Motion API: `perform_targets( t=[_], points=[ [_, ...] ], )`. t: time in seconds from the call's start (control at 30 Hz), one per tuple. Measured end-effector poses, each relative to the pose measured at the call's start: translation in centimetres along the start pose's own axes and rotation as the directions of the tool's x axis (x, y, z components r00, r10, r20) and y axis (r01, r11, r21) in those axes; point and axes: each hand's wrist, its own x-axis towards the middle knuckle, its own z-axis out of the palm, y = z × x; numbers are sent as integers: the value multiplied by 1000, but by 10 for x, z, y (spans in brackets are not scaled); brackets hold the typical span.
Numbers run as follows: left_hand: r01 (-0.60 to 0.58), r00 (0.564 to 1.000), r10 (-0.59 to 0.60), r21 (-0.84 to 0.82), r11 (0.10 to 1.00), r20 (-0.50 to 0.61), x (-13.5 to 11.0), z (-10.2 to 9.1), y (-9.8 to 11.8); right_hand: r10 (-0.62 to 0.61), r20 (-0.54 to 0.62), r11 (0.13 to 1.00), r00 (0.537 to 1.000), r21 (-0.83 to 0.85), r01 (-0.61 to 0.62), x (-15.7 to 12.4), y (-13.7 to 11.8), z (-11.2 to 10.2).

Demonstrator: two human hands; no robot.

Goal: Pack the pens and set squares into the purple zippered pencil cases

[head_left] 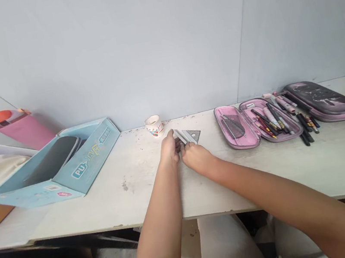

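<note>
Near the middle of the table, my left hand (169,148) and my right hand (196,156) meet, both closed. Between their fingers are pale, flat straight strips that look like rulers (186,136). A grey triangular set square (195,134) with a round hole sticks out beyond my right fingers, against the strips. My fingers hide the lower ends of these pieces. Just behind my left hand stands a white paper cup (153,126) with a coloured print.
To the right, an open pink pencil case (240,142) holds pens and a compass. Loose markers (305,127) lie by a closed dark case (325,100). At left are a light blue box (84,173) with a dark case (51,161) inside, and a pink roll (25,130).
</note>
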Motion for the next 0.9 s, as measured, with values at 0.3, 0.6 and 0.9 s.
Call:
perform_targets(
  t=[0.3, 0.6, 0.9],
  points=[
    [-495, 780, 417, 53, 867, 467, -37, 27, -15, 314, -250, 919, 916, 321, -227, -41, 59, -5],
    [-859, 461, 346, 312, 406, 817, -61, 79, -52, 593, -72, 729, 802, 471, -496, -102, 110, 22],
    [-726, 673, 565, 279, 629, 477, -32, 62, -31, 386, -118, 895, 915, 290, -340, -72, 110, 12]
  ],
)
